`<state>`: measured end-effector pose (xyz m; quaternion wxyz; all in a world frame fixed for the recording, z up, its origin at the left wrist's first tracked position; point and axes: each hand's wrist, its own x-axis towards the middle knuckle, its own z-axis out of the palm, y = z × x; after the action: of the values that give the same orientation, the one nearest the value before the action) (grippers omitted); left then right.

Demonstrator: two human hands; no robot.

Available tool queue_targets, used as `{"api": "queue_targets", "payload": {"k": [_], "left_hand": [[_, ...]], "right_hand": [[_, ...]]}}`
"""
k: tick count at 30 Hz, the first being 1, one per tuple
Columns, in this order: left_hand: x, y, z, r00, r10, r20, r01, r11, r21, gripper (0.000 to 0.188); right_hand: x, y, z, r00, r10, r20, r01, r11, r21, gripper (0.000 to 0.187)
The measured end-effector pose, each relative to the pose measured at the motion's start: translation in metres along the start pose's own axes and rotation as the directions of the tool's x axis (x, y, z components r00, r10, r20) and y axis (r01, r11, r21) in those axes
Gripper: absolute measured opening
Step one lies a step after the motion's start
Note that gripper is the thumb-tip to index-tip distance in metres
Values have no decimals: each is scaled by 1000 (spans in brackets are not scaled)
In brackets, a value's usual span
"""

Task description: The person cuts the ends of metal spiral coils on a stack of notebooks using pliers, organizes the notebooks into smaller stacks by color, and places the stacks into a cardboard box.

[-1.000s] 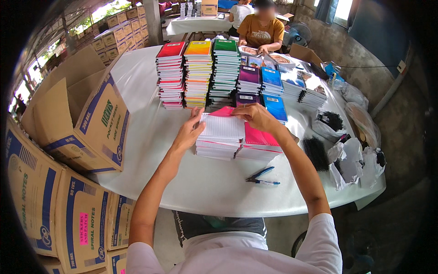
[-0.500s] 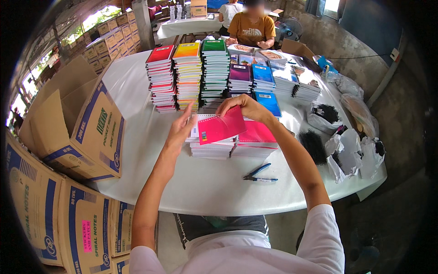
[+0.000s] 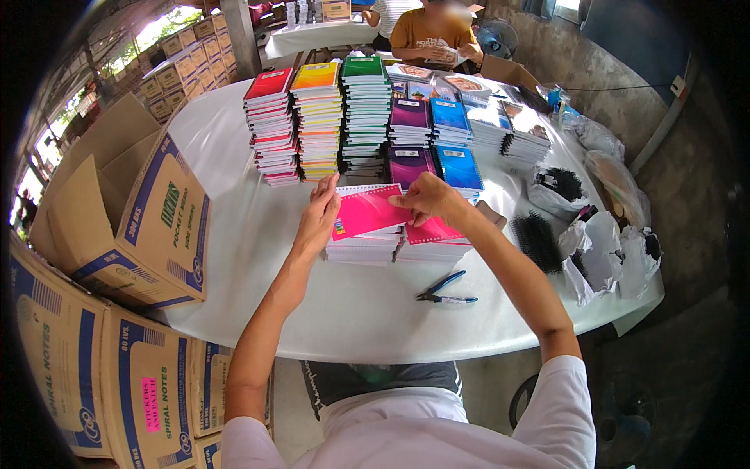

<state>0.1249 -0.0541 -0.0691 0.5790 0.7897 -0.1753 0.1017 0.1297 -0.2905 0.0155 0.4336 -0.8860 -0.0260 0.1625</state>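
Observation:
Between my hands is a pink notebook cover (image 3: 363,213) with punched holes along its far edge, lying over a stack of white punched pages (image 3: 363,248). My left hand (image 3: 319,213) closes on the cover's left edge, fingers together. At the right edge, my right hand (image 3: 431,198) pinches the cover between thumb and fingers. Just to the right, a second stack (image 3: 431,252) has a pink cover (image 3: 430,230) on top, partly hidden by my right hand. Blue-handled cutting pliers (image 3: 447,289) lie on the table nearer to me.
Tall piles of red (image 3: 269,84), yellow (image 3: 316,76) and green notebooks (image 3: 364,68) stand beyond, with purple (image 3: 411,162) and blue ones (image 3: 459,167) beside them. Black spiral coils (image 3: 537,242) lie right. An open carton (image 3: 168,227) stands left. A co-worker (image 3: 433,35) sits across.
The pink cover has come down flatter over the white pages. My left hand has moved in from open fingers to its left edge. Across the table, the co-worker's hands have come together.

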Motion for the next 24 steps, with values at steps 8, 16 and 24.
{"api": "queue_targets", "payload": {"k": [8, 16, 24], "left_hand": [[1, -6, -5, 996, -72, 45, 73, 997, -34, 46], [-1, 8, -11, 991, -109, 80, 116, 990, -86, 52], [-15, 9, -27, 929, -332, 162, 364, 749, -554, 63]], "right_hand": [[-1, -23, -19, 996, -65, 63, 70, 995, -73, 36], [-8, -21, -3, 920, -355, -168, 186, 770, -610, 29], [-17, -32, 32, 634, -698, 333, 718, 372, -588, 54]]}}
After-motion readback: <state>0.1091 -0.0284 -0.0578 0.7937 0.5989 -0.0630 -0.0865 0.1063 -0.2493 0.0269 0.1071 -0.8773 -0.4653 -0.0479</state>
